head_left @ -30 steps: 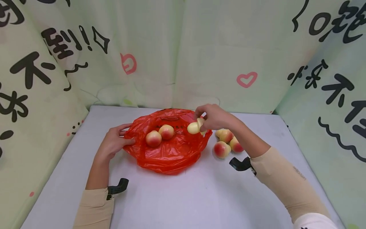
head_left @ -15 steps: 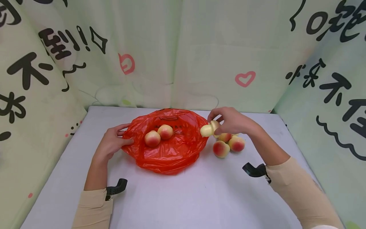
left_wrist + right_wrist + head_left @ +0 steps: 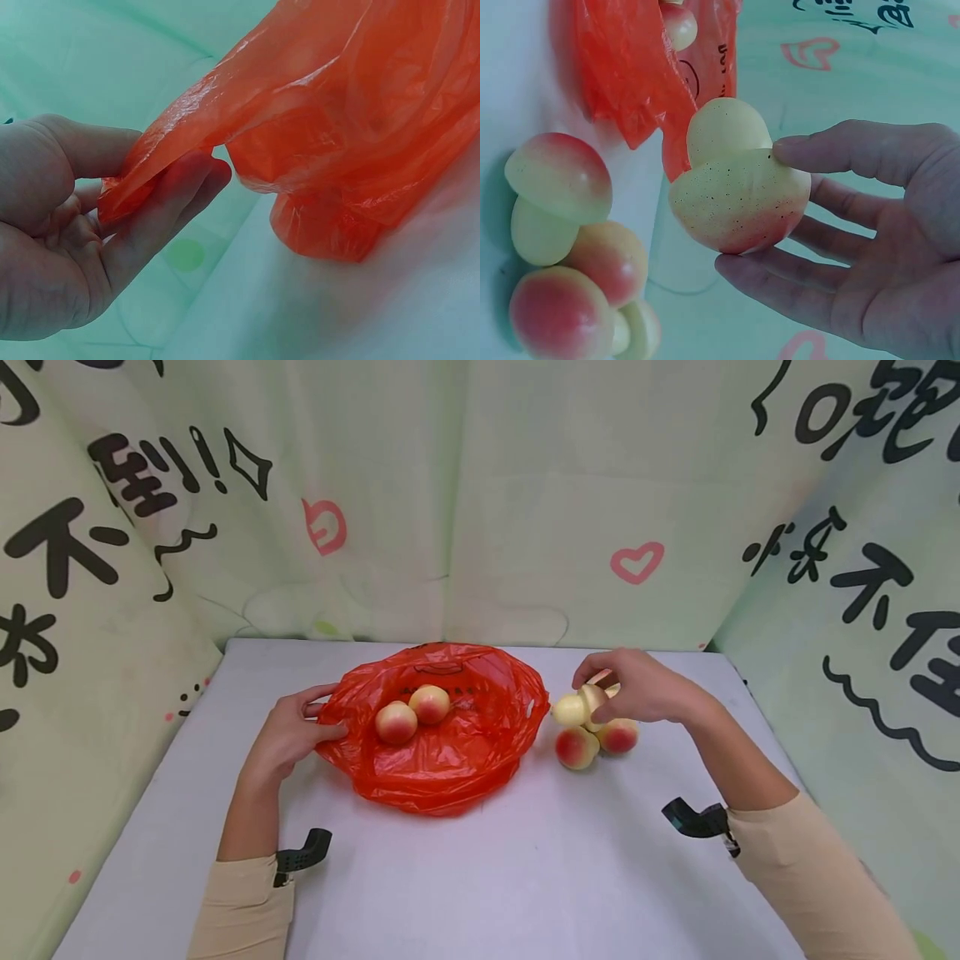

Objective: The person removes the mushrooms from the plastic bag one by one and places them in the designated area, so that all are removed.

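Note:
A red plastic bag [image 3: 442,777] lies spread with its mouth up. Inside it sit two toy mushrooms [image 3: 396,722] with red-and-yellow caps. My left hand [image 3: 288,731] pinches the bag's left rim; in the left wrist view the thumb and fingers [image 3: 161,199] have the thin film [image 3: 322,150] between them. To the right of the bag, my right hand [image 3: 645,685] holds another mushroom [image 3: 739,195], pale stem pointing left in the head view, speckled cap between thumb and fingers. Below that hand several more mushrooms [image 3: 576,748] lie grouped on the table, partly hidden by it.
A white-covered table [image 3: 465,885] carries everything. Pale green curtains [image 3: 540,510] with black writing and pink hearts stand behind and at both sides. A black camera mount [image 3: 303,852] is strapped to each forearm.
My right hand has moved right, from over the bag's right rim to above the loose mushrooms, still holding its mushroom. The left hand stays at the bag's rim; the head view shifts slightly.

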`<act>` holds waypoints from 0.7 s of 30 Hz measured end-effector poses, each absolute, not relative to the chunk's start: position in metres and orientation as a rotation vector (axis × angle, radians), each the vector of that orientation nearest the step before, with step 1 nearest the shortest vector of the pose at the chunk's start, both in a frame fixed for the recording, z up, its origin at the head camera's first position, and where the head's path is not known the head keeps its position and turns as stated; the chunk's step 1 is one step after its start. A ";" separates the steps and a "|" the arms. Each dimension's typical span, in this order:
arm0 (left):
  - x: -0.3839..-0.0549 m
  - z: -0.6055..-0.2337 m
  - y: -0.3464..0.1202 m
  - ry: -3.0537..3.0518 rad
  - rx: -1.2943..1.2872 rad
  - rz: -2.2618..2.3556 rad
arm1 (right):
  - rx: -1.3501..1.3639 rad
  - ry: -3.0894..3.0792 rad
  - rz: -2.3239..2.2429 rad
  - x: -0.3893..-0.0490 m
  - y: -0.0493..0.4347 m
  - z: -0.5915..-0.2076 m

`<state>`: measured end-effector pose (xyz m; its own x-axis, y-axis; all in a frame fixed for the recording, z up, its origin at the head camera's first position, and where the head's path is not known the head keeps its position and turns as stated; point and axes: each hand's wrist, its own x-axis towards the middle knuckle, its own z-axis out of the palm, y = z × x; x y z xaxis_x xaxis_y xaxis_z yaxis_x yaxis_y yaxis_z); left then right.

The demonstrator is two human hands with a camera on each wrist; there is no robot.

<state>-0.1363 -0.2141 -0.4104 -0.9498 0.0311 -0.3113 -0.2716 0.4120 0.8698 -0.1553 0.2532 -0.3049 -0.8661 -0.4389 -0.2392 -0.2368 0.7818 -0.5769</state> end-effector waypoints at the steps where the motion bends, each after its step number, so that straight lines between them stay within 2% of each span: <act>1: -0.136 -0.410 -0.214 2.392 -0.210 1.552 | -0.503 2.616 -0.769 -0.154 0.255 -0.305; 21: -0.137 -0.411 -0.214 2.388 -0.186 1.557 | -0.413 2.624 -0.745 -0.127 0.294 -0.324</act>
<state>-0.1369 -0.2140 -0.4114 -0.9514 0.0467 -0.3045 -0.2598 0.4093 0.8746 -0.1273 0.2944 -0.3237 -0.8843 -0.3754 -0.2777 -0.1736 0.8164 -0.5508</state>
